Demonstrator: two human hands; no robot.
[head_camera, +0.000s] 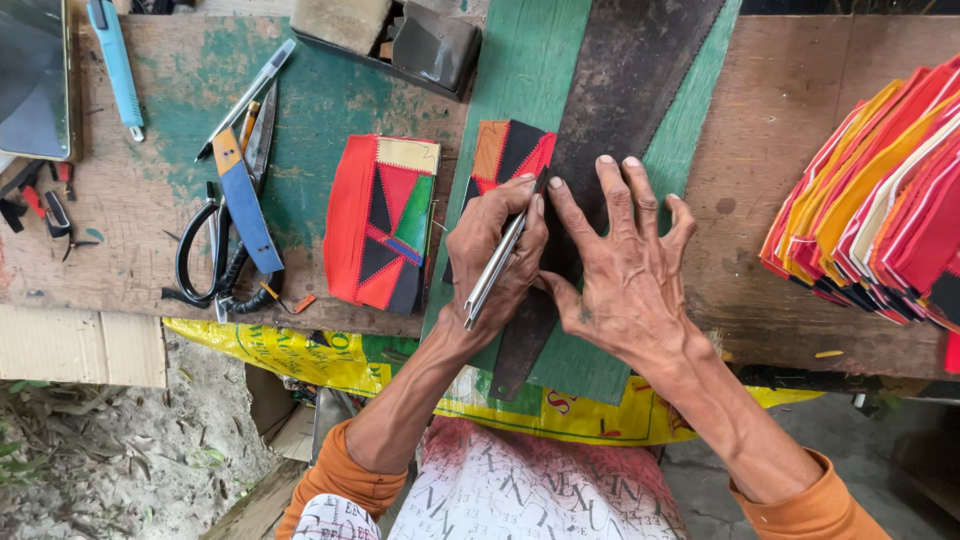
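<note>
Head view: left fingers clasping metal blade, right fingers splayed wide on dark saw-shaped strip.

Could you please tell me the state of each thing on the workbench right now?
left hand: gripping a metal blade
right hand: spread flat on the dark strip
patchwork piece: partly under the strip
scissors: lying closed
blue cutter: lying untouched

The person wears a long-sleeved orange top whose cuffs are pushed up the forearms, leaving the bare left hand and bare right hand free of rings or gloves, above a white-and-pink cloth printed with dark lettering.
</note>
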